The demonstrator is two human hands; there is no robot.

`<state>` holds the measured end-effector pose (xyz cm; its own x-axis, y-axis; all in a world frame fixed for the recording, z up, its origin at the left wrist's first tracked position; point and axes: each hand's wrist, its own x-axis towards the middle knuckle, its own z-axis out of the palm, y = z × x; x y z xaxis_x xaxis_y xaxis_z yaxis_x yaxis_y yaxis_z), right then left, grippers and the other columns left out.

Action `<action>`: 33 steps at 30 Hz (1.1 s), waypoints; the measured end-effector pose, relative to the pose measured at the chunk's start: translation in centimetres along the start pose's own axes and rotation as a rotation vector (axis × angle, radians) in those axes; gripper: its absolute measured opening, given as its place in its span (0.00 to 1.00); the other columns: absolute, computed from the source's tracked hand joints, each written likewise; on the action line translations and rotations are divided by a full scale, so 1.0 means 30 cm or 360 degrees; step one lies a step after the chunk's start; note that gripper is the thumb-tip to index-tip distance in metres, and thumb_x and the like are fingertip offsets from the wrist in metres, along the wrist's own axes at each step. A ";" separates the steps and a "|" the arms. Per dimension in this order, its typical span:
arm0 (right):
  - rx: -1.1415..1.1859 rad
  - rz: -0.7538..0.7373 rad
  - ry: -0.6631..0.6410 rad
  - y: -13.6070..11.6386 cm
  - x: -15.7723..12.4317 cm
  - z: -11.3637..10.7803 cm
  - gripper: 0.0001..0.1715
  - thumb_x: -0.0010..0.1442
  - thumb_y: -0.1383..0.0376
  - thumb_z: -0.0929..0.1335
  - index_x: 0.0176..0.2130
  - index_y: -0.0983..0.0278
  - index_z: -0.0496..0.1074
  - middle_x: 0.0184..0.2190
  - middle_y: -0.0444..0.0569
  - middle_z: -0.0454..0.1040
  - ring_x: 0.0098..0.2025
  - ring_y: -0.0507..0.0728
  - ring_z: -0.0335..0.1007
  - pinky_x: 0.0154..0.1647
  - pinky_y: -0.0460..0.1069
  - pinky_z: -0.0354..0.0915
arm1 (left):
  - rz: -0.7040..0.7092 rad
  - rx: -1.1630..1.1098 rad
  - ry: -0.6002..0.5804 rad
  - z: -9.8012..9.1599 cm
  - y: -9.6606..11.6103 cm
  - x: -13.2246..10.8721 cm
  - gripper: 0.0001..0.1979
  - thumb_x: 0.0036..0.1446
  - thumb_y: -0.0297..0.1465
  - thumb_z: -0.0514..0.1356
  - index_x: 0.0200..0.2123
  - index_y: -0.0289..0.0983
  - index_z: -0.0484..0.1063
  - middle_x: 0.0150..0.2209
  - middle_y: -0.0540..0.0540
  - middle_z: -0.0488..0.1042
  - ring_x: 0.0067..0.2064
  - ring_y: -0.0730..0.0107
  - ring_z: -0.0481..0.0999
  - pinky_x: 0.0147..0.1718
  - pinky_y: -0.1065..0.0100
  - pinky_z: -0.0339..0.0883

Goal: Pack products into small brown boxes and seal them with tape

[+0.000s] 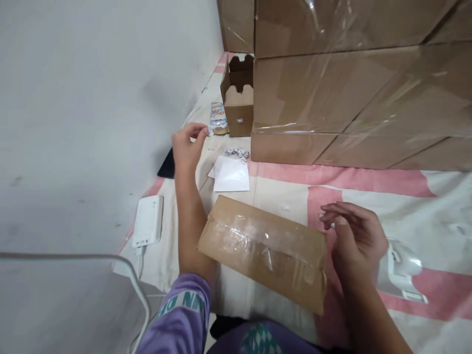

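Observation:
My left hand (189,142) is raised near the wall, with thumb and index finger pinched on a small pale piece (210,131). Below and between my arms lies a brown cardboard box (263,248), closed with clear tape and tilted to the right. My right hand (356,241) is just beyond the box's right end, its fingers curled round with a tiny white bit at the fingertips, too small to name. White paper sheets (231,175) rest beyond the box, beside a crumpled patterned strip (237,153).
Large taped cartons (313,93) are stacked at the back right. Beside them stand an open small box (239,118) and a printed packet (218,118). A white power bank (148,221) with a cable lies left; a clear-and-white tape dispenser (403,275) lies right.

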<state>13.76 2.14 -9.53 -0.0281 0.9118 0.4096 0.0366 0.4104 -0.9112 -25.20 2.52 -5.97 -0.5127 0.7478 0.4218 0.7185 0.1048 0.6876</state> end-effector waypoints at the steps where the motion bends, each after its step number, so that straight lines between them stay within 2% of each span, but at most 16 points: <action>1: 0.0013 -0.0023 0.0012 -0.020 0.003 -0.003 0.08 0.64 0.62 0.72 0.43 0.61 0.76 0.35 0.49 0.79 0.33 0.56 0.75 0.32 0.52 0.70 | 0.0119 0.0039 0.0039 -0.049 0.073 -0.021 0.16 0.65 0.48 0.60 0.41 0.42 0.77 0.38 0.60 0.80 0.40 0.78 0.75 0.44 0.63 0.69; 3: 0.0071 -0.0060 -0.0032 -0.075 0.007 -0.013 0.04 0.65 0.62 0.71 0.41 0.61 0.76 0.33 0.48 0.78 0.31 0.56 0.74 0.31 0.51 0.69 | 0.0252 0.0062 0.0265 -0.137 0.233 -0.094 0.12 0.64 0.44 0.63 0.39 0.42 0.78 0.36 0.57 0.80 0.39 0.74 0.73 0.43 0.60 0.68; 4: 0.0110 -0.0081 -0.0089 -0.109 0.006 -0.020 0.03 0.66 0.63 0.71 0.40 0.60 0.76 0.32 0.47 0.77 0.32 0.56 0.73 0.31 0.51 0.69 | 0.0393 0.0091 0.0306 -0.170 0.314 -0.144 0.09 0.62 0.41 0.65 0.36 0.42 0.78 0.33 0.56 0.80 0.36 0.72 0.74 0.40 0.60 0.69; 6: 0.0183 -0.0150 -0.0264 -0.181 0.000 -0.036 0.03 0.66 0.65 0.70 0.40 0.59 0.77 0.31 0.47 0.77 0.33 0.56 0.72 0.33 0.52 0.68 | 0.0499 0.0105 0.0196 -0.212 0.465 -0.255 0.04 0.61 0.37 0.66 0.34 0.44 0.78 0.32 0.55 0.80 0.33 0.70 0.74 0.35 0.61 0.68; 8: 0.0196 -0.0235 -0.0468 -0.251 -0.010 -0.052 0.05 0.66 0.66 0.70 0.43 0.58 0.78 0.33 0.47 0.77 0.34 0.56 0.71 0.34 0.52 0.67 | 0.0581 0.0188 -0.0008 -0.221 0.587 -0.356 0.03 0.62 0.34 0.65 0.34 0.45 0.77 0.32 0.56 0.80 0.31 0.70 0.75 0.32 0.62 0.67; 10: 0.0127 -0.0268 -0.0625 -0.304 -0.022 -0.065 0.08 0.65 0.64 0.72 0.46 0.58 0.77 0.36 0.48 0.78 0.34 0.56 0.71 0.34 0.52 0.67 | 0.0672 0.0256 -0.0223 -0.206 0.673 -0.431 0.04 0.64 0.33 0.64 0.34 0.45 0.76 0.31 0.56 0.80 0.30 0.71 0.76 0.32 0.63 0.67; 12: 0.0036 -0.0235 -0.0703 -0.334 -0.034 -0.076 0.11 0.64 0.62 0.74 0.47 0.58 0.77 0.37 0.47 0.78 0.34 0.54 0.70 0.34 0.51 0.66 | 0.0767 0.0217 -0.0375 -0.174 0.731 -0.478 0.04 0.65 0.33 0.63 0.35 0.45 0.75 0.31 0.57 0.80 0.30 0.73 0.76 0.33 0.66 0.68; 15: -0.0036 -0.0156 -0.0665 -0.342 -0.057 -0.099 0.03 0.65 0.62 0.72 0.40 0.60 0.76 0.31 0.43 0.75 0.30 0.52 0.67 0.32 0.49 0.64 | 0.0836 0.0020 -0.0561 -0.109 0.781 -0.515 0.03 0.65 0.32 0.64 0.36 0.44 0.74 0.29 0.58 0.78 0.28 0.78 0.74 0.32 0.70 0.67; 18: -0.0085 -0.0086 -0.0531 -0.331 -0.087 -0.140 0.10 0.68 0.65 0.68 0.33 0.60 0.72 0.26 0.41 0.69 0.28 0.51 0.63 0.31 0.48 0.61 | 0.0774 -0.0088 -0.0725 -0.051 0.806 -0.532 0.03 0.64 0.33 0.64 0.35 0.43 0.76 0.28 0.57 0.78 0.28 0.77 0.74 0.30 0.70 0.67; 20: -0.0089 -0.0031 -0.0430 -0.318 -0.102 -0.174 0.12 0.67 0.65 0.68 0.30 0.61 0.70 0.24 0.41 0.66 0.27 0.51 0.62 0.31 0.48 0.60 | 0.0697 -0.0098 -0.0682 -0.026 0.812 -0.537 0.04 0.64 0.33 0.64 0.35 0.43 0.77 0.29 0.55 0.78 0.29 0.75 0.75 0.30 0.70 0.69; 23: -0.0057 0.0116 -0.0330 -0.287 -0.098 -0.235 0.16 0.68 0.63 0.68 0.28 0.62 0.68 0.24 0.41 0.66 0.27 0.51 0.62 0.29 0.48 0.58 | 0.0611 -0.0146 -0.0508 -0.006 0.805 -0.532 0.04 0.63 0.33 0.64 0.34 0.42 0.76 0.31 0.53 0.78 0.30 0.73 0.75 0.31 0.69 0.70; 26: -0.0120 0.0220 -0.0318 -0.240 -0.053 -0.320 0.16 0.69 0.59 0.67 0.29 0.62 0.69 0.26 0.42 0.69 0.28 0.52 0.64 0.29 0.48 0.59 | 0.0612 -0.0236 -0.0472 0.012 0.789 -0.522 0.04 0.61 0.31 0.66 0.34 0.42 0.74 0.32 0.53 0.77 0.31 0.74 0.74 0.31 0.69 0.69; 30: -0.0494 0.0225 -0.0232 -0.170 0.042 -0.465 0.16 0.68 0.59 0.67 0.28 0.61 0.69 0.27 0.44 0.71 0.30 0.54 0.66 0.31 0.49 0.60 | 0.0625 -0.0190 -0.0623 0.039 0.770 -0.514 0.04 0.59 0.30 0.66 0.36 0.43 0.73 0.35 0.53 0.77 0.33 0.73 0.74 0.33 0.69 0.70; 33: -0.0843 0.0195 -0.0376 -0.128 0.110 -0.529 0.16 0.66 0.59 0.66 0.27 0.61 0.68 0.27 0.46 0.71 0.31 0.56 0.64 0.34 0.51 0.58 | 0.0585 -0.0128 -0.0710 0.056 0.759 -0.507 0.05 0.60 0.33 0.65 0.40 0.44 0.73 0.38 0.51 0.78 0.35 0.70 0.76 0.33 0.68 0.70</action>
<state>29.37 3.75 -3.97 -0.2116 0.9508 0.2261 0.5454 0.3068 -0.7800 -0.25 -5.36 2.28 0.0238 0.9313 0.3635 0.7648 -0.2512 0.5933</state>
